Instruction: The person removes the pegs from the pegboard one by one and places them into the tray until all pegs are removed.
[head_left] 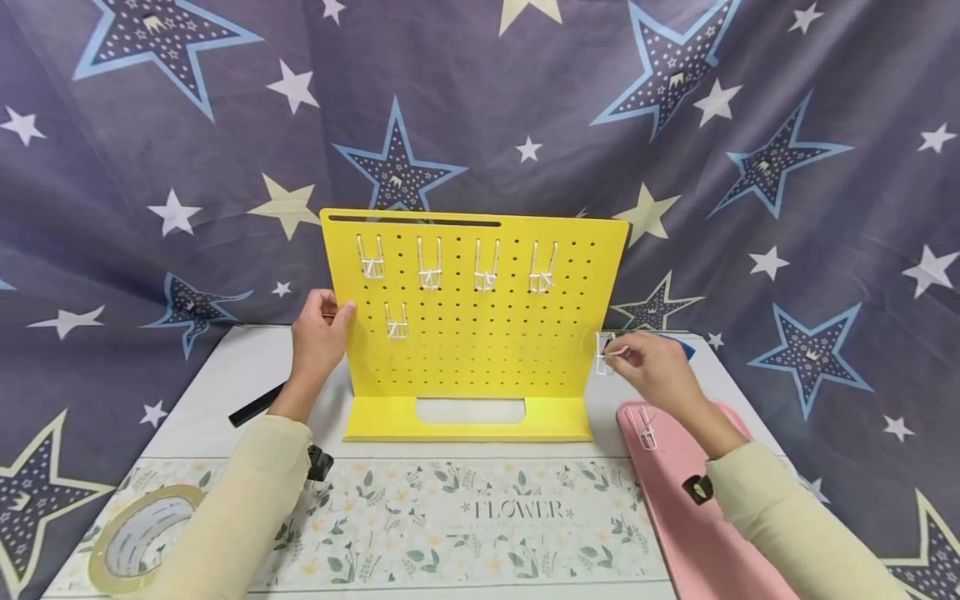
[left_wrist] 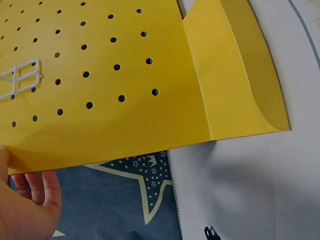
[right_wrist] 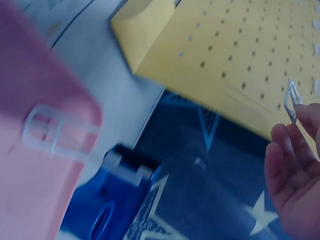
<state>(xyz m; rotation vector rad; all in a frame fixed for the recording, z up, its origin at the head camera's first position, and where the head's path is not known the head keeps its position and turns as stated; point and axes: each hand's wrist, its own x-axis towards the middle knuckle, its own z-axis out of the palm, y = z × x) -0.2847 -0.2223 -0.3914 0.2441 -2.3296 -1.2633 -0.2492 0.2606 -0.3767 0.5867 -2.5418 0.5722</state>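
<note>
While our right grip [head_left: 660, 371] pinched a white wire hook [head_left: 601, 353] near the right edge of the yellow pegboard [head_left: 453, 296] and our left grip [head_left: 318, 333] held the opposite edge, we judged that a loosened pinch could drop the hook.

Even light is filling the head view; a soft shadow is dimming the surface [left_wrist: 225, 175] in the left-wrist view, while blur is smearing the tray [right_wrist: 30, 192] in the bluish right-wrist view.
</note>
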